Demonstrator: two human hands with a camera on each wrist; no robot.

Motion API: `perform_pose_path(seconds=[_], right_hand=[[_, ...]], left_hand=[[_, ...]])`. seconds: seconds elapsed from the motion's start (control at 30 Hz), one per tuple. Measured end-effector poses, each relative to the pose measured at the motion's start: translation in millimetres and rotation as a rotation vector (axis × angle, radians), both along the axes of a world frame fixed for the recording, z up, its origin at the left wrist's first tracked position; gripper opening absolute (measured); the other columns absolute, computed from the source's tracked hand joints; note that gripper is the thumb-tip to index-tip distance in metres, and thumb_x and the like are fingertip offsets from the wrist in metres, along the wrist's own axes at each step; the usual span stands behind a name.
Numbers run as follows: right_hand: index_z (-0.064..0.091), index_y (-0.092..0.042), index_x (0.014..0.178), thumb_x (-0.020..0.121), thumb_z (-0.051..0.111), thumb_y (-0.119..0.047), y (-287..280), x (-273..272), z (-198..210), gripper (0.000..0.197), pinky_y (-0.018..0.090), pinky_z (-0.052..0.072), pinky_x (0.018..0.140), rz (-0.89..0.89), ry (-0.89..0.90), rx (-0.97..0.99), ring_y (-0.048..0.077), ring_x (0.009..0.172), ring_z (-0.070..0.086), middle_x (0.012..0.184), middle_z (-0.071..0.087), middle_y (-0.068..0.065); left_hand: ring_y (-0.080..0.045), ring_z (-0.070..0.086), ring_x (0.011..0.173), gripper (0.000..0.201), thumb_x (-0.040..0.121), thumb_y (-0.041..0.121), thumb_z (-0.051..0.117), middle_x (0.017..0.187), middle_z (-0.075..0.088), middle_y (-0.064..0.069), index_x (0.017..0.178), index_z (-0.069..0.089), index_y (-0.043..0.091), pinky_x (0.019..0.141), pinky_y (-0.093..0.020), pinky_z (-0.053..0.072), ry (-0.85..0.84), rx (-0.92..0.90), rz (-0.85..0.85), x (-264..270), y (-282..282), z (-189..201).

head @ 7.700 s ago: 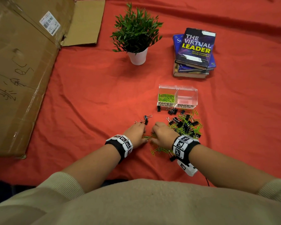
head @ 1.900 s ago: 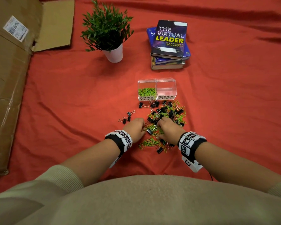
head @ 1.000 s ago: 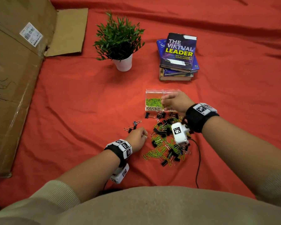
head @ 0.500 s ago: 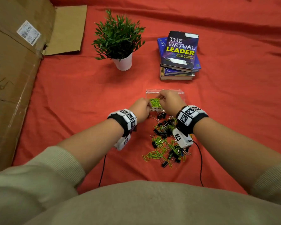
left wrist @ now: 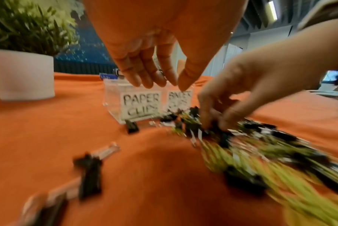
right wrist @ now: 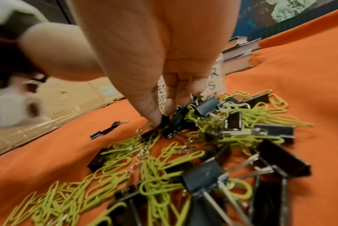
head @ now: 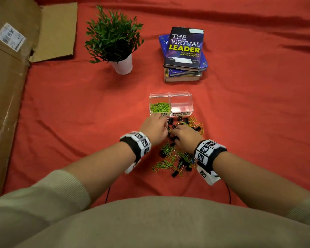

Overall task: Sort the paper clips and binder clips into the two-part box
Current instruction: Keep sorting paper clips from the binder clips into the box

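Note:
The clear two-part box point(head: 171, 97) stands on the red cloth. Green paper clips point(head: 159, 107) lie in its left part. The right part, labelled for binder clips, holds none. A mixed pile of green paper clips and black binder clips point(head: 175, 158) spreads in front of it. My left hand point(left wrist: 164, 84) hovers just before the box, fingers relaxed and holding nothing. My right hand point(right wrist: 162, 117) reaches down into the pile, thumb and fingertips pinching a small black binder clip point(right wrist: 165, 123). Two stray binder clips point(left wrist: 89, 166) lie left of the pile.
A potted plant point(head: 115, 42) and a stack of books point(head: 184, 54) stand behind the box. Flattened cardboard point(head: 7, 86) covers the left side. Thin black cables point(head: 228, 192) trail from both wrists towards my body.
Half a second ago both hands were over the box's paper-clip part. They have since drawn back towards me, and the right hand has dropped into the pile.

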State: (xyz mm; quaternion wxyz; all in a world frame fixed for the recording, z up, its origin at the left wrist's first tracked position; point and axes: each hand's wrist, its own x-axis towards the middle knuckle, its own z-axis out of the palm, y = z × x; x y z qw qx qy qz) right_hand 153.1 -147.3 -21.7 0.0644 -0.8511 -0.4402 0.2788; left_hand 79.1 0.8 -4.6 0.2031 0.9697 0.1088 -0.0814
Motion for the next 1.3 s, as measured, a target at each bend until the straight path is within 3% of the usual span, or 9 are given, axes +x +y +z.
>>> perform_pose_path(seconds=[0.13,0.23,0.43,0.6,0.67,0.9,1.03,1.17,1.3], right_hand=[[0.06,-0.015,0.108,0.084,0.051,-0.012,-5.0,5.8,-0.8,0.025,0.041,0.051,0.081,-0.078,0.001,0.02,0.024,0.109,0.05,0.107,0.054,0.005],[0.063,-0.013,0.103,0.084,0.052,-0.01,-3.4,-1.5,-2.1,0.022,0.037,0.049,0.079,-0.038,0.006,0.068,0.024,0.108,0.048,0.105,0.053,0.006],[0.064,-0.01,0.108,0.085,0.057,-0.016,-3.4,-14.8,-6.6,0.025,0.039,0.048,0.088,0.109,-0.037,-0.025,0.025,0.11,0.046,0.11,0.051,0.007],[0.056,-0.014,0.085,0.084,0.056,-0.014,-7.7,-18.4,-4.2,0.002,0.034,0.049,0.077,0.044,0.056,0.03,0.02,0.096,0.05,0.096,0.054,0.004],[0.054,-0.018,0.081,0.082,0.055,-0.01,-8.3,-16.1,-1.9,0.008,0.029,0.048,0.071,-0.02,0.143,0.038,0.019,0.087,0.057,0.091,0.059,0.001],[0.062,-0.009,0.105,0.085,0.054,-0.008,-14.0,1.7,9.3,0.022,0.032,0.043,0.091,-0.044,-0.011,0.122,0.022,0.108,0.045,0.107,0.053,0.006],[0.061,-0.008,0.116,0.082,0.053,-0.001,-6.5,-10.8,5.6,0.036,0.037,0.043,0.097,0.135,0.012,0.142,0.024,0.112,0.044,0.112,0.054,0.006],[0.052,-0.004,0.128,0.071,0.053,0.002,1.7,-26.9,-3.8,0.058,0.037,0.041,0.102,0.316,0.088,0.102,0.027,0.116,0.046,0.119,0.052,0.01],[0.044,-0.006,0.134,0.067,0.056,-0.007,0.6,-30.9,-14.3,0.068,0.04,0.042,0.102,0.403,0.09,0.059,0.028,0.118,0.044,0.127,0.047,0.01]], left_hand=[[-0.023,0.055,0.098,0.025,0.084,0.034,0.06,0.104,0.057,-0.005,0.1,0.057,0.014,0.08,-0.034,0.046,0.193,-0.011,-0.082,-40.8,-22.9,-16.4],[-0.028,0.056,0.104,0.036,0.083,0.034,0.066,0.109,0.057,-0.009,0.109,0.055,0.011,0.085,-0.037,0.047,0.24,-0.035,-0.071,-52.6,-26.8,-27.1],[-0.03,0.056,0.104,0.033,0.083,0.024,0.064,0.113,0.054,-0.009,0.11,0.05,0.011,0.086,-0.042,0.049,0.215,-0.044,-0.026,-60.7,-24.1,-28.6],[-0.023,0.056,0.103,0.023,0.083,0.012,0.063,0.111,0.052,-0.004,0.105,0.057,0.014,0.092,-0.034,0.046,0.16,-0.239,0.124,-64.4,-8.6,-29.1],[-0.02,0.056,0.101,0.02,0.083,0.01,0.064,0.108,0.053,-0.003,0.102,0.06,0.013,0.094,-0.03,0.045,0.107,-0.294,0.208,-62.4,0.9,-28.2],[-0.023,0.059,0.099,0.016,0.085,0.001,0.056,0.102,0.066,-0.007,0.091,0.068,0.009,0.084,-0.022,0.04,0.083,-0.311,0.292,-52.7,19.9,-25.8],[-0.024,0.05,0.107,0.018,0.086,0.008,0.056,0.108,0.059,-0.004,0.1,0.066,0.015,0.096,-0.033,0.039,0.079,-0.161,0.215,-54.0,15.7,-29.8],[-0.025,0.047,0.1,0.016,0.079,0.009,0.058,0.102,0.054,-0.007,0.094,0.061,0.014,0.09,-0.036,0.042,-0.049,-0.08,0.269,-63.2,6.0,-30.7],[-0.023,0.054,0.099,0.018,0.078,0.021,0.066,0.102,0.056,-0.004,0.093,0.059,0.016,0.087,-0.032,0.044,0.147,-0.198,0.07,-72.3,-9.5,-26.7]])
